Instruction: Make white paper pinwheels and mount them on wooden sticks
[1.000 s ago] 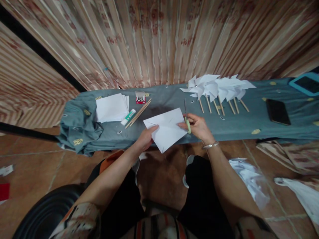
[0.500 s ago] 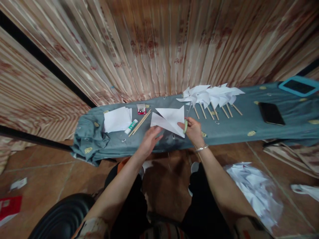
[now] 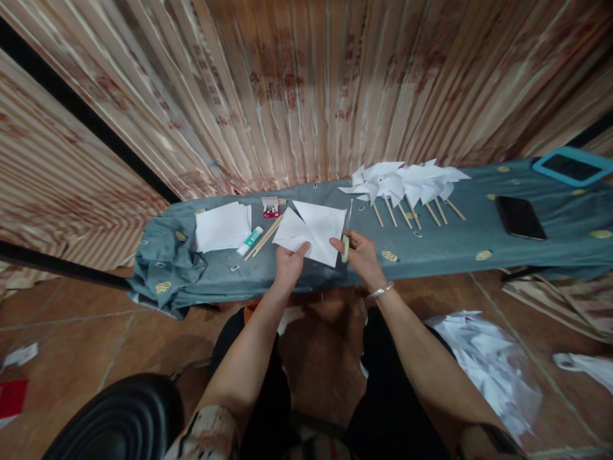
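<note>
Paper [image 3: 323, 227] (slit inward) is held by the left hand [image 3: 290, 264].

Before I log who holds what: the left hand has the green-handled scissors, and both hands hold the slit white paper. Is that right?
One slip: the head view shows the green-handled scissors in the right hand, not the left hand. Both hands do hold the slit white paper.

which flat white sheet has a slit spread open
The sheet in the left hand: a slit gapes at its upper left; the stacked sheets show none.
</note>
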Tool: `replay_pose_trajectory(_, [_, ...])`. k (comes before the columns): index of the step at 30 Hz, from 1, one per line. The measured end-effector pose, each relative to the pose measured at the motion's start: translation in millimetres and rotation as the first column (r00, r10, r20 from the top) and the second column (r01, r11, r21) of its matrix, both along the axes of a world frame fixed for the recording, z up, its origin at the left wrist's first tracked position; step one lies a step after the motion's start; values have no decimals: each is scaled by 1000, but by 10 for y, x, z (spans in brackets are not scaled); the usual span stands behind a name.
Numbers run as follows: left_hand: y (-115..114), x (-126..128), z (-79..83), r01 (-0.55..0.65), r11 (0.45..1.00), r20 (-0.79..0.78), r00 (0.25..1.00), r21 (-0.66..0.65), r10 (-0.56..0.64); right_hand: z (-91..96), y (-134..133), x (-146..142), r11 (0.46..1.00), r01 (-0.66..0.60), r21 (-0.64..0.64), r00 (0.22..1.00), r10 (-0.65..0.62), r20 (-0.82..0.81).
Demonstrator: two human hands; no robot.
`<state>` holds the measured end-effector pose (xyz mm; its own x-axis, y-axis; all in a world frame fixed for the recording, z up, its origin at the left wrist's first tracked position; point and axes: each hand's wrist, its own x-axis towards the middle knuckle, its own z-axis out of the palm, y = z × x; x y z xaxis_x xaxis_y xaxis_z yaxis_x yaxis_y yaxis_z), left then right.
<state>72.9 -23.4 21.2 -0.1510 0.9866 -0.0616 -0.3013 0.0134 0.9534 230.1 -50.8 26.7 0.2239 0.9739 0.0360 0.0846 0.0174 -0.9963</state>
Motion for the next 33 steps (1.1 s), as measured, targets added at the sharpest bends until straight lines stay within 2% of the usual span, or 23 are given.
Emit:
replay_pose_trajectory(2, [72,-60,8,-23,998,-56,998,58,27,32,-66,11,999,-39,-28,998,40,41])
replay_pose_trajectory(5, [162,-153,39,-65,988,-107,991,143,80,80,-184,17,978,-164,-126,985,169,25])
replay_pose_trajectory(9, [247,-231,77,-92,981,-131,985,172,116,98,-317,32,897,-350,-268,933,361,-11])
replay_pose_trajectory(14, [292,-240,120,-141,982,-92,984,127,153,77,-385,60,805,-487,-338,854,520,9])
replay_pose_trajectory(16, [291,-229,134,-127,983,-95,986,129,140,68,-384,59,791,-513,-332,838,546,7])
replay_pose_trajectory(21, [261,-202,140,-70,981,-148,984,183,98,54,-351,42,794,-506,-338,851,523,-47])
replay_pose_trajectory(25, [231,-191,133,-31,981,-187,980,193,67,45,-330,42,790,-513,-337,844,535,-30])
replay_pose_trajectory(33, [201,-189,178,-39,986,-215,974,162,74,-10,-314,72,785,-528,-323,826,563,19])
